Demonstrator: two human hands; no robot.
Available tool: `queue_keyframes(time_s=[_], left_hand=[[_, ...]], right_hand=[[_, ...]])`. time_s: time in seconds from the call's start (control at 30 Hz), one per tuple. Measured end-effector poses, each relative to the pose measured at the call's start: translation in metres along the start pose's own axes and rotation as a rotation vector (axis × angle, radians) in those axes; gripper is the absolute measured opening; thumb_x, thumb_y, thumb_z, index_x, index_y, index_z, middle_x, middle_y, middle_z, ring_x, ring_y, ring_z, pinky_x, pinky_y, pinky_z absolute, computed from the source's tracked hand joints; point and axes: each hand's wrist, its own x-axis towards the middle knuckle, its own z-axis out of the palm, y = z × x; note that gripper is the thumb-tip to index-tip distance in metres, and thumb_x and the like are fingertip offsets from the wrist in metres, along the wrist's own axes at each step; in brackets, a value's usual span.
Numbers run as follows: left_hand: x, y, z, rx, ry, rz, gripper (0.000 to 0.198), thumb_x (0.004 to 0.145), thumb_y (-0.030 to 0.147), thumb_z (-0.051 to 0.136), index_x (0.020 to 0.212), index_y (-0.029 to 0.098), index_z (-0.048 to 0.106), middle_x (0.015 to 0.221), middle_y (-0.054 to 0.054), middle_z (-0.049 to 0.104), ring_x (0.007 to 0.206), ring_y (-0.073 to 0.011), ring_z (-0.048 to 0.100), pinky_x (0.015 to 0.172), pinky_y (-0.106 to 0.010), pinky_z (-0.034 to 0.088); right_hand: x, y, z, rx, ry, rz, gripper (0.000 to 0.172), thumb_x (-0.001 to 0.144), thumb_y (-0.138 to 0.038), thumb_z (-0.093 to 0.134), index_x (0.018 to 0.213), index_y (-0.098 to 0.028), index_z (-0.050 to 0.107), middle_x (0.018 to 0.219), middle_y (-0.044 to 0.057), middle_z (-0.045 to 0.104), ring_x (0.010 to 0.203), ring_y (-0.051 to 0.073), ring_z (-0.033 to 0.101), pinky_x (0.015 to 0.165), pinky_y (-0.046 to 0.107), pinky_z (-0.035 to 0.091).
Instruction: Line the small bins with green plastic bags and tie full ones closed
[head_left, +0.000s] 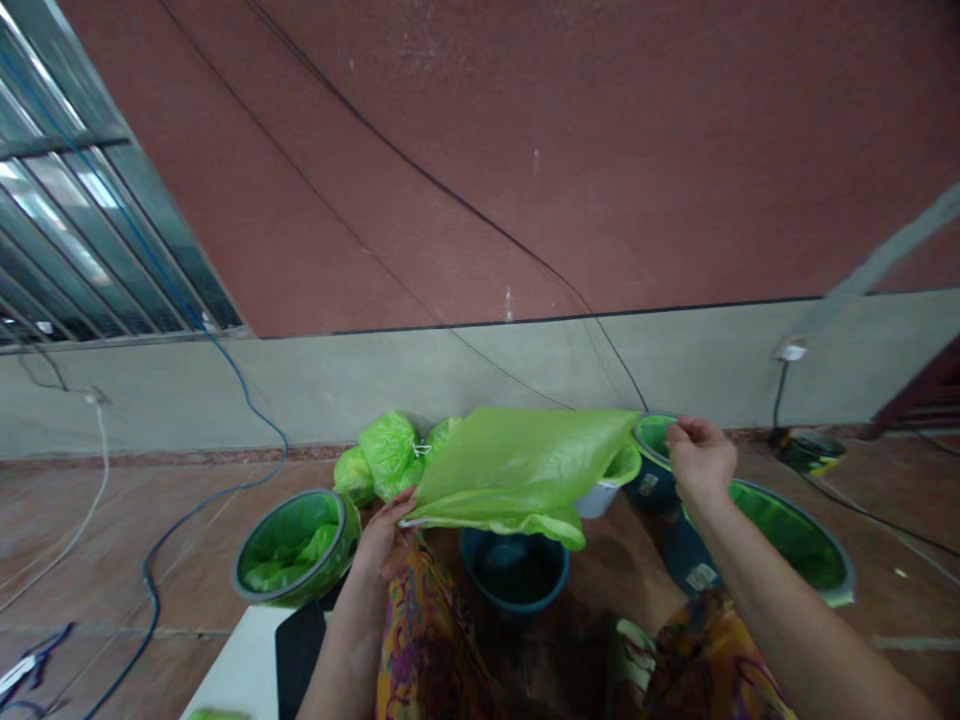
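A bright green plastic bag [525, 455] is spread out flat in mid-air in front of me. My left hand [388, 535] grips its near left corner between thumb and fingers. On the other side, my right hand [703, 462] is raised with fingers curled together, to the right of the bag's far right corner; whether anything is pinched there is hidden. Directly below the bag stands a dark blue bin [517, 590], its inside dark. Behind the bag's right end, a white bin [598, 500] with a green liner partly shows.
A green-lined bin [262, 515] stands at left, beside several stuffed green bags [390, 450] by the wall. At right are a small lined bin [651, 490] and a larger lined one [832, 545]. A blue hose [154, 560] crosses the tiled floor; a white board [236, 665] lies front left.
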Motion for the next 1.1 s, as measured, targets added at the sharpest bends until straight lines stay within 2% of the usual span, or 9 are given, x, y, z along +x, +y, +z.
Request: queue_keyframes(time_s=[0.03, 0.13, 0.2, 0.3, 0.4, 0.47, 0.6, 0.8, 1.1], left_hand=[[0.001, -0.003, 0.007, -0.024, 0.013, 0.014, 0.021, 0.069, 0.001, 0.066, 0.086, 0.013, 0.067, 0.078, -0.002, 0.071, 0.066, -0.0099, 0.067, 0.059, -0.017, 0.053], [0.001, -0.01, 0.032, -0.066, 0.016, 0.027, 0.013, 0.07, 0.002, 0.065, 0.077, 0.013, 0.066, 0.075, -0.001, 0.07, 0.067, -0.0096, 0.066, 0.061, -0.017, 0.053], [-0.002, -0.014, 0.048, -0.078, -0.022, 0.029, 0.011, 0.071, 0.004, 0.066, 0.075, 0.014, 0.065, 0.077, -0.001, 0.07, 0.071, -0.0106, 0.066, 0.065, -0.019, 0.054], [-0.01, -0.017, 0.068, -0.095, -0.084, 0.032, 0.009, 0.07, 0.007, 0.067, 0.075, 0.015, 0.065, 0.081, -0.002, 0.071, 0.076, -0.0116, 0.067, 0.071, -0.021, 0.054], [-0.016, -0.017, 0.077, -0.129, -0.144, 0.049, 0.008, 0.069, 0.013, 0.069, 0.075, 0.015, 0.065, 0.084, -0.003, 0.071, 0.081, -0.0135, 0.067, 0.079, -0.026, 0.054], [-0.016, -0.017, 0.077, -0.116, -0.183, 0.114, 0.013, 0.065, 0.015, 0.072, 0.077, 0.015, 0.066, 0.085, -0.003, 0.071, 0.085, -0.0153, 0.066, 0.084, -0.03, 0.052], [-0.006, -0.02, 0.07, 0.288, -0.099, 0.336, 0.037, 0.055, 0.008, 0.076, 0.09, 0.016, 0.068, 0.083, -0.002, 0.07, 0.077, -0.0164, 0.064, 0.08, -0.028, 0.048], [0.011, -0.03, 0.069, 0.697, 0.157, 0.661, 0.029, 0.059, 0.002, 0.066, 0.08, 0.022, 0.07, 0.088, -0.006, 0.068, 0.091, -0.0238, 0.062, 0.087, -0.028, 0.04], [0.022, -0.007, 0.051, 1.008, 0.294, 0.556, 0.032, 0.057, 0.001, 0.06, 0.078, 0.023, 0.071, 0.077, -0.007, 0.07, 0.092, -0.0297, 0.062, 0.082, -0.031, 0.04]], right_hand=[[-0.022, -0.01, -0.003, -0.073, -0.072, -0.13, 0.031, 0.075, -0.039, 0.062, 0.095, -0.017, 0.063, 0.085, 0.007, 0.066, 0.075, 0.019, 0.061, 0.068, 0.032, 0.051], [-0.099, -0.026, -0.003, -0.254, -0.652, -0.508, 0.039, 0.078, -0.039, 0.062, 0.113, -0.022, 0.06, 0.114, 0.009, 0.062, 0.104, 0.024, 0.058, 0.09, 0.04, 0.048], [-0.139, -0.022, 0.007, -0.403, -0.812, -0.694, 0.053, 0.075, -0.036, 0.065, 0.125, -0.025, 0.054, 0.128, 0.01, 0.055, 0.116, 0.029, 0.051, 0.098, 0.047, 0.042], [-0.161, -0.002, 0.031, -0.563, -0.735, -0.721, 0.051, 0.077, -0.033, 0.062, 0.125, -0.019, 0.052, 0.125, 0.014, 0.055, 0.114, 0.031, 0.051, 0.095, 0.048, 0.043], [-0.149, 0.011, 0.049, -0.685, -0.699, -0.677, 0.023, 0.086, -0.026, 0.05, 0.103, -0.018, 0.062, 0.101, 0.011, 0.064, 0.099, 0.026, 0.058, 0.087, 0.041, 0.046], [-0.133, 0.011, 0.049, -0.709, -0.692, -0.658, 0.022, 0.089, -0.022, 0.042, 0.093, -0.018, 0.064, 0.091, 0.008, 0.065, 0.09, 0.023, 0.061, 0.082, 0.035, 0.047], [-0.101, -0.006, 0.025, -0.662, -0.644, -0.689, 0.026, 0.089, -0.022, 0.043, 0.101, -0.02, 0.065, 0.1, 0.005, 0.066, 0.087, 0.019, 0.063, 0.077, 0.031, 0.049], [-0.07, -0.043, -0.013, -0.607, -0.564, -0.782, 0.029, 0.085, -0.019, 0.045, 0.103, -0.023, 0.068, 0.108, 0.005, 0.065, 0.094, 0.02, 0.063, 0.082, 0.032, 0.05], [-0.03, -0.039, -0.066, -0.593, -0.321, -0.742, 0.032, 0.079, -0.021, 0.045, 0.102, -0.023, 0.067, 0.109, 0.007, 0.063, 0.096, 0.023, 0.061, 0.087, 0.036, 0.049]])
